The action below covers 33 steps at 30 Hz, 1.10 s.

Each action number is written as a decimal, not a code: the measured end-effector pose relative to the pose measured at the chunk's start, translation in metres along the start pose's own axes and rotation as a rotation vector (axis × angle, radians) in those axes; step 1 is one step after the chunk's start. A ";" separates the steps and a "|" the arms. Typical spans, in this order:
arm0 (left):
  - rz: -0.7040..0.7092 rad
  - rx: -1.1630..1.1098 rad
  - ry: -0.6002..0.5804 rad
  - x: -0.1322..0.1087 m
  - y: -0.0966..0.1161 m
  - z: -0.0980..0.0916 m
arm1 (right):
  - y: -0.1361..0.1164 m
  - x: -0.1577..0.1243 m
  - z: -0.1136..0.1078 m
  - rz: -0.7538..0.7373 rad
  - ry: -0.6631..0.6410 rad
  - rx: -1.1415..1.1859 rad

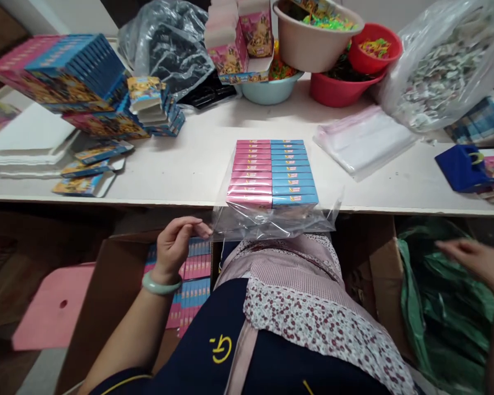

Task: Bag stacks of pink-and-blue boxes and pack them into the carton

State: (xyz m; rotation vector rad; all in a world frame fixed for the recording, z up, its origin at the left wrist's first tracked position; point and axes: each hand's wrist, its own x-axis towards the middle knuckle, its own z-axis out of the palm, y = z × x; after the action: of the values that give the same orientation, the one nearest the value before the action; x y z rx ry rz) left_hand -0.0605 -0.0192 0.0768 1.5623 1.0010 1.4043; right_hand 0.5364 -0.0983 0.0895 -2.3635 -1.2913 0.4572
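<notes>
Boxes (286, 174) are lying bagged; the bag's (267, 224) mouth is hanging unsealed. Left hand (175, 241) is curling beside it, grip uncertain; right hand (473, 260) is hovering, released.

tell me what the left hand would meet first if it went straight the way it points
Most likely the loose near end of the clear plastic bag around the pink and blue boxes; the left hand points toward it, though whether its fingers already touch it is unclear.
</notes>
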 end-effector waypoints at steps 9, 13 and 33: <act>-0.035 0.131 -0.151 -0.017 0.027 -0.032 | -0.158 -0.056 0.078 -0.634 -0.391 0.690; -0.321 -0.086 -0.249 -0.050 0.029 -0.057 | -0.094 -0.076 0.066 -0.945 -0.611 0.334; -0.351 0.123 -0.402 0.004 -0.065 -0.005 | -0.118 -0.030 0.173 -0.237 -0.806 0.705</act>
State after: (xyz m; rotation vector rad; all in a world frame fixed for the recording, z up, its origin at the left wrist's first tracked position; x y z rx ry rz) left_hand -0.0685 0.0092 0.0188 1.5818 1.0606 0.7641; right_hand 0.3558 -0.0327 0.0010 -1.4340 -1.3639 1.5845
